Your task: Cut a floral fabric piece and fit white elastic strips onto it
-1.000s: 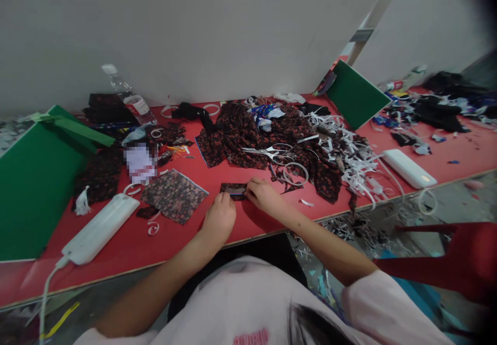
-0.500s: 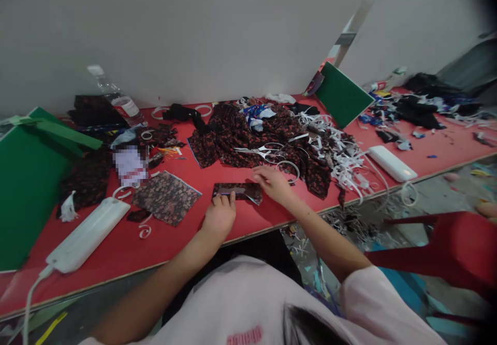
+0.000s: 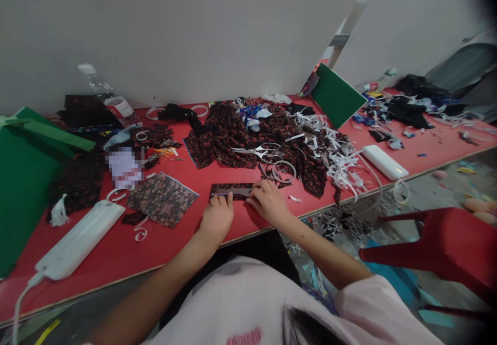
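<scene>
Both my hands press flat on the cloth strip (image 3: 233,190) near the table's (image 3: 116,254) front edge: left hand (image 3: 217,218) pins its left end, right hand (image 3: 267,203) its right. Fold looks half done; scissors (image 3: 259,152) lie untouched, farther back.

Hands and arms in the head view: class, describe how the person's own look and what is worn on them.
Both hands, left and right, are bare: no gloves, and no rings or watch that can be made out. The forearms are bare too. A short pale pink sleeve covers the right upper arm, part of a pale pink top with red lettering on the chest.
</scene>
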### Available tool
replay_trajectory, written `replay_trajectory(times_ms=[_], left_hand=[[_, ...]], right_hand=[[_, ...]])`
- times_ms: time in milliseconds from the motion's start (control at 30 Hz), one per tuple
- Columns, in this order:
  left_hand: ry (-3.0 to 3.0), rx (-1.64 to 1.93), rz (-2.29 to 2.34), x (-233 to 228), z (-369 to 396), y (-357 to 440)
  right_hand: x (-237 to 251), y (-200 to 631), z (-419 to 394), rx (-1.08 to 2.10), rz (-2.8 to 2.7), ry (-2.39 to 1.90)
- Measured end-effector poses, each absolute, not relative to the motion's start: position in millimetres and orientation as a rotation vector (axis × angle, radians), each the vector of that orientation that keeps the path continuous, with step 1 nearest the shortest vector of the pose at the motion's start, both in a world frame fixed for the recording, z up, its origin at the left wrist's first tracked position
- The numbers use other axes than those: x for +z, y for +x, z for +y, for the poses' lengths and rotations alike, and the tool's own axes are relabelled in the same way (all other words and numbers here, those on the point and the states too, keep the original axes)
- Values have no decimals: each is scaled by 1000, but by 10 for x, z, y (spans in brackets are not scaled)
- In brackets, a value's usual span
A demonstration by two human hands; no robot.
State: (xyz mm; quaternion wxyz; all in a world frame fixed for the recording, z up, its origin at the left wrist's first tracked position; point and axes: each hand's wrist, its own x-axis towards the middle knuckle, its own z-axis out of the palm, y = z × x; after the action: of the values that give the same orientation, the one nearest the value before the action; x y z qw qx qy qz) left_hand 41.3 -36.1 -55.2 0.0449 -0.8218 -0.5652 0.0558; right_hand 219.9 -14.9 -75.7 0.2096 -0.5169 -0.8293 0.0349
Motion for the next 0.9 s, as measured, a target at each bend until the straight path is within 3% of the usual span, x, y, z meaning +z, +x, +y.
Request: replay_trajectory(times_ms=[633, 900], left_hand=[[-2521, 182, -1722, -559, -344, 399], [-2528, 172, -1721, -614, -344, 390]], right_hand=[[-781, 2239, 118, 144, -2417, -1345], [-853, 2265, 149, -100, -2586, -1325]])
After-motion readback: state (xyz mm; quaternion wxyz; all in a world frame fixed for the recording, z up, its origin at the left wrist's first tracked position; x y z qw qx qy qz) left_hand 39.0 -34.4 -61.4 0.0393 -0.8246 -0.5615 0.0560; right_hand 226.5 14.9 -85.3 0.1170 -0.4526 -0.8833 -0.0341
